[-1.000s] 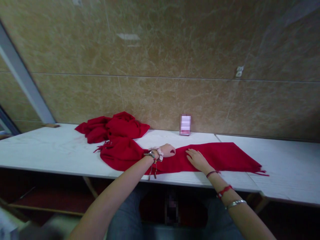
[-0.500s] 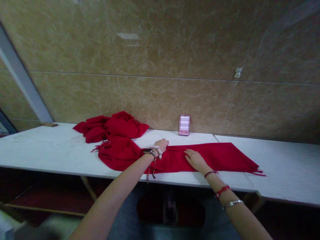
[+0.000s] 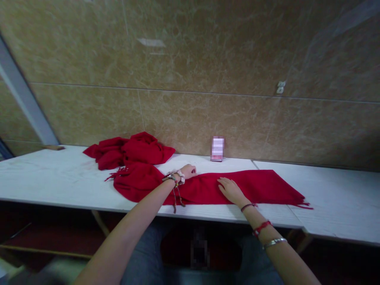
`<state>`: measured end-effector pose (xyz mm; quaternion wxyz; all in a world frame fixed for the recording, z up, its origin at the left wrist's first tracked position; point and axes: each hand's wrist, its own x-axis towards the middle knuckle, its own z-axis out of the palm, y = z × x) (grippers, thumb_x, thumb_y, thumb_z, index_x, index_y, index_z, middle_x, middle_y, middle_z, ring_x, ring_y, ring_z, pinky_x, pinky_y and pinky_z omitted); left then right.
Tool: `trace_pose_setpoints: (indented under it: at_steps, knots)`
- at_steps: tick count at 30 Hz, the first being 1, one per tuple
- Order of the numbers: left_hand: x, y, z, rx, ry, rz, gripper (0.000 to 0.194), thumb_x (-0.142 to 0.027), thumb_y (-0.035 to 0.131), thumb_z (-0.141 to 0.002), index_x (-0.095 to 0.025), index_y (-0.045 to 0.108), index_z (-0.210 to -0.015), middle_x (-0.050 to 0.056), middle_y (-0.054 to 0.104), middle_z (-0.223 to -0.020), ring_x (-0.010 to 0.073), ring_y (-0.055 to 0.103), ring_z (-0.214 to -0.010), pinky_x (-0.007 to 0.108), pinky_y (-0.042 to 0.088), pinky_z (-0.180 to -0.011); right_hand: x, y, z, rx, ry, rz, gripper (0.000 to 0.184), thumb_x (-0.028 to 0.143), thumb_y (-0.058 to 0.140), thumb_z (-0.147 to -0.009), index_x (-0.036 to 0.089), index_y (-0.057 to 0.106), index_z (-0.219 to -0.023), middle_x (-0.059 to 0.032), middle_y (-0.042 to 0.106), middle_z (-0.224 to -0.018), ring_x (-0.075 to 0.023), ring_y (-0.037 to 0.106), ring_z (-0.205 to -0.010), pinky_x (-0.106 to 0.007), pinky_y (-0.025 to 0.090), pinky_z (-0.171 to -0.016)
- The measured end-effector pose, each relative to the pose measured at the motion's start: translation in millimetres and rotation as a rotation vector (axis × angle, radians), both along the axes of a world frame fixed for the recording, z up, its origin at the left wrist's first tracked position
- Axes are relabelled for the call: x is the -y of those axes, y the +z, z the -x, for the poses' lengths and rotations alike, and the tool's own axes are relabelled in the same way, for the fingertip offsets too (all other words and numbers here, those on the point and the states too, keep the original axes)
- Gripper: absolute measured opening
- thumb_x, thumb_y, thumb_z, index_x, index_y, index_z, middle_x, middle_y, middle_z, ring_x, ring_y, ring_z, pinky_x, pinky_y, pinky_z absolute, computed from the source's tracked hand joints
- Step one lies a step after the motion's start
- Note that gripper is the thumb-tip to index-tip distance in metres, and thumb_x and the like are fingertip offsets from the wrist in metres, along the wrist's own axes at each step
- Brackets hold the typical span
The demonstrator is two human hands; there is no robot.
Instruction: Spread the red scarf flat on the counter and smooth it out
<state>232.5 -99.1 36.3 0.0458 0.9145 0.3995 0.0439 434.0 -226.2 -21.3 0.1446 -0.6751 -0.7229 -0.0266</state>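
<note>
A long red scarf (image 3: 255, 186) with fringed ends lies along the white table, fairly flat at the right and bunched at the left. At its far edge, near the middle, my left hand (image 3: 188, 171) is closed, with its fingers curled in at the cloth; how much fabric they grip is partly hidden. My right hand (image 3: 231, 190) rests palm down on the flat stretch, fingers extended and slightly apart. Bracelets and a scrunchie circle my wrists.
Behind the left part of the scarf is a crumpled heap of red cloth (image 3: 139, 150). A small blurred phone-like object (image 3: 217, 149) leans against the tiled wall (image 3: 178, 114). The white table (image 3: 44, 178) is narrow, with a front edge close to my body.
My left hand has shifted a little to the left along the scarf's far edge, with its curled fingers now more visible. My right hand stays in place on the cloth. The view has moved slightly.
</note>
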Motion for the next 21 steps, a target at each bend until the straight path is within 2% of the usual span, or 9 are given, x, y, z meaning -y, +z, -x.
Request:
trace_pose_setpoints:
  at_steps: [4,10,15,18,21]
  knots:
    - [-2,2.7,6,-0.006,-0.051,0.058,0.019,-0.020,0.048,-0.077,-0.013,0.065,-0.084,0.004,0.066,-0.086,0.0124,0.058,-0.078,0.018,0.041,-0.069,1,-0.2,0,-0.007,0.000,-0.002,0.041,0.028,0.032,-0.087,0.015,0.050,-0.122,-0.0096,0.046,-0.130,-0.0204,0.039,-0.121,-0.040,0.028,-0.101]
    - [0,3.7,13,-0.040,-0.126,0.153,0.018,-0.020,0.057,-0.068,-0.018,0.067,-0.083,-0.002,0.067,-0.079,0.0097,0.058,-0.070,0.015,0.040,-0.061,2,0.4,1,-0.001,-0.008,-0.013,0.041,0.028,0.032,-0.087,0.015,0.050,-0.121,-0.0095,0.047,-0.130,-0.0213,0.039,-0.121,-0.040,0.028,-0.101]
    - [-2,6.5,10,-0.015,-0.067,0.065,0.018,-0.013,0.049,-0.072,-0.015,0.065,-0.081,0.002,0.066,-0.083,0.0122,0.058,-0.076,0.018,0.041,-0.069,1,-0.5,2,-0.002,-0.012,-0.013,0.040,0.027,0.033,-0.087,0.015,0.051,-0.120,-0.0099,0.048,-0.129,-0.0212,0.040,-0.120,-0.041,0.028,-0.101]
    - [-6,4.3,7,0.015,-0.005,-0.011,0.021,-0.012,0.043,-0.077,-0.013,0.061,-0.088,0.007,0.064,-0.094,0.0151,0.056,-0.089,0.022,0.040,-0.078,0,-2.4,2,-0.008,-0.021,-0.012,0.040,0.026,0.033,-0.086,0.015,0.051,-0.120,-0.0098,0.048,-0.129,-0.0211,0.040,-0.120,-0.041,0.027,-0.101]
    - [-8,-2.4,5,0.014,0.031,-0.026,0.025,-0.011,0.038,-0.081,-0.012,0.055,-0.099,0.010,0.062,-0.095,0.0164,0.056,-0.090,0.024,0.041,-0.078,0,-3.5,3,-0.014,-0.026,-0.005,0.041,0.026,0.033,-0.086,0.015,0.051,-0.121,-0.0095,0.048,-0.129,-0.0210,0.040,-0.120,-0.040,0.027,-0.102]
